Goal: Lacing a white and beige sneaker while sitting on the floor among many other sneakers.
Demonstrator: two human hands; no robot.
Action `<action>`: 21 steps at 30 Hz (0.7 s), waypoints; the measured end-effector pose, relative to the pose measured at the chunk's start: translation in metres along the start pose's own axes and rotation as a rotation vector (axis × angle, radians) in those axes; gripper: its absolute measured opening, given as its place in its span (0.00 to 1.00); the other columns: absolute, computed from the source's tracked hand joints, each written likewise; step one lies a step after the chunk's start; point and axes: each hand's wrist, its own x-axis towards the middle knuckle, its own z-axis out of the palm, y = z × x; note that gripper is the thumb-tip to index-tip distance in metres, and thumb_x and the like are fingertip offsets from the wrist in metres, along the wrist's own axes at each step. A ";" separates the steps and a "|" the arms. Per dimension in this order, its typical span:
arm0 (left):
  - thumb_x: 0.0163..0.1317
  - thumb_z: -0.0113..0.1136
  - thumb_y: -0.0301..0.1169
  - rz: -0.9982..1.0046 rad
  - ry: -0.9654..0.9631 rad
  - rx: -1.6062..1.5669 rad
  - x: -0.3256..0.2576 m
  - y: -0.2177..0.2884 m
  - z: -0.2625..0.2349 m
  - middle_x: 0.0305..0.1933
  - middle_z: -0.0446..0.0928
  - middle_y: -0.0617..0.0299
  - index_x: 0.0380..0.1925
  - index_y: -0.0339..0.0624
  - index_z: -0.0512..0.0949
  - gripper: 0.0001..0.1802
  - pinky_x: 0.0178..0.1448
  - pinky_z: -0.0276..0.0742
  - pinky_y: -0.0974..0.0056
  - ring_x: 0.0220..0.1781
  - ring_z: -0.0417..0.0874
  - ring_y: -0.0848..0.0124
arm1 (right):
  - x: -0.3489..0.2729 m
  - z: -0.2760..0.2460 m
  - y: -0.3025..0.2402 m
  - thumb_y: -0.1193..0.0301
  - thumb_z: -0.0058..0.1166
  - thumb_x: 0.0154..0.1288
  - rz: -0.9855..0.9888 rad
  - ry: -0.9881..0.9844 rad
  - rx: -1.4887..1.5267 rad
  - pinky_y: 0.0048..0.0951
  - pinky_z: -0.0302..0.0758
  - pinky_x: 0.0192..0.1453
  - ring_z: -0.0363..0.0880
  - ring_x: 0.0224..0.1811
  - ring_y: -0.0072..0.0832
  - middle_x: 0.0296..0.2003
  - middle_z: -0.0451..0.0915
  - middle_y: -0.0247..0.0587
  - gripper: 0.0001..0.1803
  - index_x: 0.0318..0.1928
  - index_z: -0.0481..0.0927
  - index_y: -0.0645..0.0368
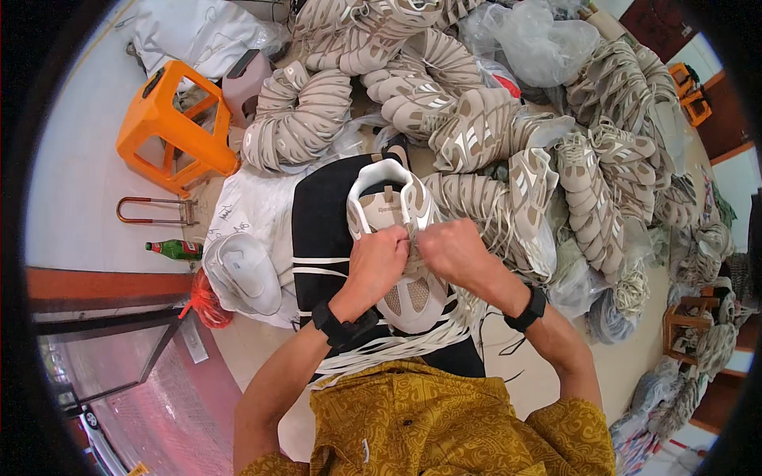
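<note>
1. The left hand [379,258] and the right hand [452,250] sat knuckle to knuckle over the middle of a beige and white shoe [397,246], both closed, fingers pinched on something at its lacing area; the lace itself was hidden under the fingers.
2. The shoe lay on the person's lap, heel end away from the body and toe towards it, on dark trousers [325,230].
3. It looked light and soft in the upper, stiffer at the sole, so a grip at the sides of the midfoot would likely hold it steady.
4. Loose white laces [397,349] trailed under the wrists; they seemed limp and prone to tangling.
5. Stacks of matching shoe uppers [476,135] were piled beyond and to the right.
6. Clear plastic bags [540,40] sat at the top.
7. To the left stood an orange stool [171,127], and nearer, a green bottle [175,250] with a red label lay on its side.
</note>
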 end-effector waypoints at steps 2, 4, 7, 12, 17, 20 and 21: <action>0.53 0.47 0.28 0.017 0.032 0.009 -0.001 0.000 0.002 0.22 0.75 0.48 0.26 0.38 0.75 0.08 0.32 0.71 0.56 0.26 0.77 0.52 | 0.002 0.001 -0.009 0.70 0.50 0.42 -0.103 0.067 -0.010 0.38 0.70 0.19 0.74 0.16 0.39 0.14 0.74 0.43 0.07 0.15 0.75 0.58; 0.54 0.47 0.30 0.033 0.054 0.021 -0.003 -0.001 0.003 0.22 0.74 0.46 0.26 0.39 0.75 0.08 0.34 0.71 0.52 0.27 0.76 0.50 | 0.004 0.002 -0.011 0.70 0.50 0.43 -0.107 0.057 -0.022 0.37 0.70 0.20 0.75 0.17 0.39 0.14 0.74 0.42 0.07 0.15 0.75 0.58; 0.53 0.47 0.26 0.091 0.077 -0.002 -0.004 -0.002 0.000 0.21 0.75 0.50 0.29 0.38 0.76 0.08 0.31 0.72 0.60 0.24 0.78 0.56 | 0.001 0.001 0.005 0.70 0.51 0.43 -0.092 0.071 0.061 0.34 0.71 0.23 0.75 0.19 0.36 0.15 0.73 0.40 0.07 0.15 0.74 0.57; 0.52 0.48 0.27 0.083 -0.030 -0.079 0.001 -0.004 -0.003 0.18 0.73 0.52 0.31 0.39 0.77 0.10 0.30 0.72 0.64 0.21 0.78 0.62 | -0.005 0.008 0.023 0.67 0.54 0.44 0.144 -0.041 0.588 0.32 0.71 0.27 0.75 0.23 0.34 0.17 0.73 0.39 0.07 0.17 0.75 0.56; 0.50 0.47 0.28 0.078 -0.100 0.001 0.009 0.001 -0.005 0.23 0.75 0.48 0.26 0.41 0.78 0.09 0.33 0.72 0.55 0.27 0.77 0.52 | -0.007 0.007 0.017 0.69 0.55 0.43 0.134 0.086 0.403 0.38 0.71 0.29 0.75 0.26 0.41 0.22 0.75 0.42 0.09 0.27 0.74 0.57; 0.49 0.48 0.28 0.108 -0.159 0.152 0.016 0.006 -0.006 0.22 0.75 0.47 0.25 0.37 0.77 0.09 0.32 0.72 0.55 0.26 0.77 0.52 | -0.006 -0.002 0.018 0.70 0.56 0.42 0.148 0.111 0.506 0.38 0.72 0.30 0.75 0.27 0.41 0.26 0.75 0.41 0.16 0.37 0.73 0.55; 0.49 0.48 0.28 0.124 -0.205 0.206 0.017 0.008 -0.008 0.22 0.75 0.47 0.23 0.37 0.76 0.08 0.32 0.72 0.53 0.27 0.77 0.50 | -0.003 -0.005 0.017 0.71 0.56 0.42 0.122 0.109 0.545 0.38 0.72 0.31 0.75 0.28 0.40 0.28 0.75 0.41 0.21 0.42 0.72 0.54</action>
